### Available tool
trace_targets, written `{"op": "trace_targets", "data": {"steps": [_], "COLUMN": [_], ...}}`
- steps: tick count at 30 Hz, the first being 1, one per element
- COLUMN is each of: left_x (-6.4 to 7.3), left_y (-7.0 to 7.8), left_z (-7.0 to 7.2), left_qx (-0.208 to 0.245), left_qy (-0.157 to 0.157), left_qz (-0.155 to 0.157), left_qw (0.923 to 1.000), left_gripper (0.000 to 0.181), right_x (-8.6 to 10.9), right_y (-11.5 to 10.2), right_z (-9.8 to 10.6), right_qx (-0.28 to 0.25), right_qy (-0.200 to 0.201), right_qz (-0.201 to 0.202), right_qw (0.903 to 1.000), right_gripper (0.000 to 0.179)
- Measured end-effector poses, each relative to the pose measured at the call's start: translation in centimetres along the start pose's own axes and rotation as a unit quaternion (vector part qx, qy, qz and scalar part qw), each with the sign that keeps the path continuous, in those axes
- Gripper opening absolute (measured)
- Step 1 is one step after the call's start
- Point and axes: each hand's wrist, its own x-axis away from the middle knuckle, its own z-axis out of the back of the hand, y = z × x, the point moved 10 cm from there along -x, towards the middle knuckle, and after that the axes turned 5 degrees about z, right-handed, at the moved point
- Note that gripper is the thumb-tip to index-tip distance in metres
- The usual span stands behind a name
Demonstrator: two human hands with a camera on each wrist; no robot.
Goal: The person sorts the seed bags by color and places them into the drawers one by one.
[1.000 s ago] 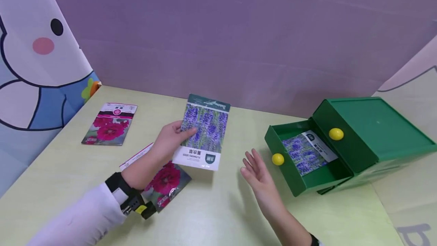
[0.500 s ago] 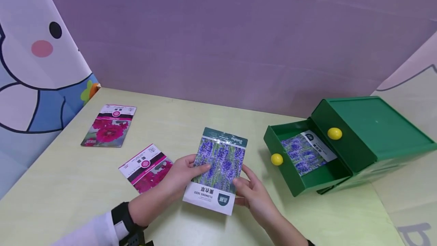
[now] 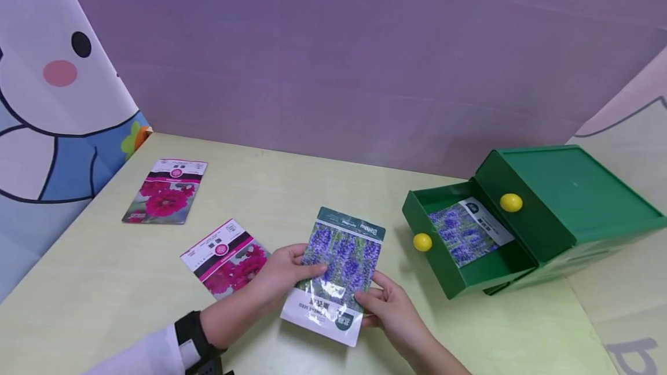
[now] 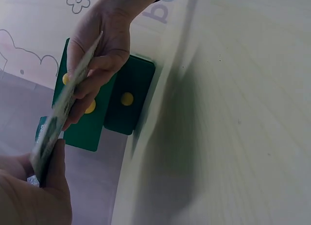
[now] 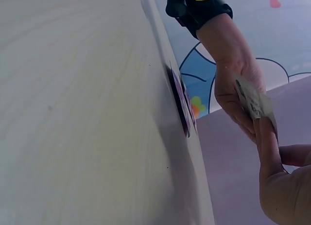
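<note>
A lavender seed packet (image 3: pixel 346 250), with a green top band and white lower strip, is held between both hands above the table. My left hand (image 3: pixel 281 275) pinches its left edge, thumb across the front. At the lower right edge, my right hand (image 3: pixel 394 312) grips it with the thumb in front and fingers behind. Both wrist views show the packet (image 4: pixel 60 108) edge-on and raised off the tabletop. Left of the hands lies a pink-flower seed packet (image 3: pixel 221 253), partly covered by my left forearm. Another pink-flower packet (image 3: pixel 169 192) lies farther back at the left.
On the right stands a green drawer box (image 3: pixel 578 195) with yellow knobs. Its pulled-out drawer (image 3: pixel 435 265) contains another lavender packet (image 3: pixel 469 230). A purple backdrop (image 3: pixel 339 74) rises behind the table's (image 3: pixel 250 175) far edge, with cartoon-printed sheets at both sides.
My left hand has brought the lavender packet right and toward me, uncovering the nearer pink packet's middle. My right hand, empty a second ago, has taken hold of the packet's right edge.
</note>
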Motion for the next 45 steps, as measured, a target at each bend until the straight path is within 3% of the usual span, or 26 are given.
{"op": "trace_targets", "data": {"steps": [7,13,18,23,27,31,37,41,45], "left_x": [0.1,-0.3,-0.8,-1.4,-2.0,-2.9,-4.4,-5.5,-6.2], "left_y": [0.2,1.6,3.3,3.6,3.7,4.4,6.3,7.3,7.6], "left_z": [-0.4,-0.2,0.9,0.7,-0.8,-2.9,-6.8,-10.1,-13.1], "left_qx": [-0.016,0.0,-0.004,-0.049,-0.062,-0.071,-0.086,-0.095,-0.09], "left_qy": [-0.022,-0.028,-0.023,-0.007,-0.017,-0.046,-0.066,-0.079,-0.096], "left_qz": [-0.01,-0.037,-0.072,-0.073,-0.078,-0.093,-0.118,-0.135,-0.147], "left_qw": [0.9996,0.9989,0.9972,0.9961,0.9949,0.992,0.987,0.9831,0.9802], "left_gripper": [0.047,0.048,0.045,0.046,0.047,0.05,0.054,0.057,0.054], "right_x": [0.1,0.5,1.7,3.2,4.3,5.0,4.7,4.1,3.5], "right_y": [-0.3,-2.0,-5.0,-7.5,-9.0,-9.7,-10.1,-10.0,-9.3], "right_z": [0.1,0.9,2.9,5.8,8.1,10.2,11.9,12.8,13.6], "right_qx": [-0.015,-0.05,-0.076,-0.123,-0.201,-0.294,-0.414,-0.444,-0.474], "right_qy": [-0.014,-0.004,0.042,0.109,0.141,0.154,0.118,0.115,0.127], "right_qz": [0.005,0.026,0.07,0.078,0.097,0.121,0.144,0.141,0.108], "right_qw": [0.9998,0.9984,0.9938,0.9833,0.9645,0.9354,0.8911,0.8772,0.8645], "right_gripper": [0.055,0.055,0.053,0.05,0.045,0.042,0.035,0.036,0.043]}}
